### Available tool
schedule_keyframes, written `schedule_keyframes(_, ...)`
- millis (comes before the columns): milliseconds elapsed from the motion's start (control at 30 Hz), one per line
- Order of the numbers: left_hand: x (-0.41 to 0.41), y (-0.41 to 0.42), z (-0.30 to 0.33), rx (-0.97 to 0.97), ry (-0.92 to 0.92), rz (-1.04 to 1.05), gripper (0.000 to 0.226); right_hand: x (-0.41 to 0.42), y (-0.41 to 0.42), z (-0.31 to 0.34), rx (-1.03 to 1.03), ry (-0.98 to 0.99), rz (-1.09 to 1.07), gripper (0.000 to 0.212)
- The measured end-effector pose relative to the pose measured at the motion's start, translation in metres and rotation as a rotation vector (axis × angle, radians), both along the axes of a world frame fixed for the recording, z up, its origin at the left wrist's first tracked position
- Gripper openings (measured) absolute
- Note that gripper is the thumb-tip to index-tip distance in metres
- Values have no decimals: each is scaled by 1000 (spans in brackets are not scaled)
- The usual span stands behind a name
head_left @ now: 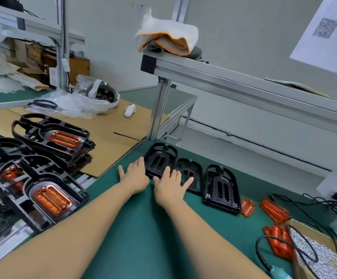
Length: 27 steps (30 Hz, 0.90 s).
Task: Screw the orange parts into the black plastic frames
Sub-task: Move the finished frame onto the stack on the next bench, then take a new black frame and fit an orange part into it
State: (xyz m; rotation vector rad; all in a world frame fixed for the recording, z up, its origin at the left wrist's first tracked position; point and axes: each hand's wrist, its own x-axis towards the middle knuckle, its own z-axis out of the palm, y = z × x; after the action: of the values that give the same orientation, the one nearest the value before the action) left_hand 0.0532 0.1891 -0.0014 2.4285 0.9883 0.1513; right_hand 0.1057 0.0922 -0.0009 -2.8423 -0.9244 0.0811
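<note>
Resting flat with fingers spread, neither grip clenched, the left hand (135, 176) and right hand (169, 185) touch the near edge of the leftmost black plastic frame (159, 160), first of three empty frames in a row on the green surface (139, 228). Loose orange parts (274, 210), ribbed and translucent, lie right of the row; stacked assembled frames (48, 137) holding orange inserts sit at left, partly on cardboard sheet (111, 135). A cardboard box (322, 258) at lower right holds small silver screws, beneath a grey wall and aluminium shelf (244, 81).
</note>
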Motion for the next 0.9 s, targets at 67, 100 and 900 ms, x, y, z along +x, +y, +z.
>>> schedule_keyframes(67,-1,-4,2,-51,-52,18,73,0,-1,-1,54,27,-15,60)
schedule_keyframes(100,-2,-5,3,-79,-90,23,71,0,-1,0,82,34,-21,60)
schedule_keyframes(900,-44,-122,5,-406,-873,59,27,-21,-143,35,1383,605,-201,27)
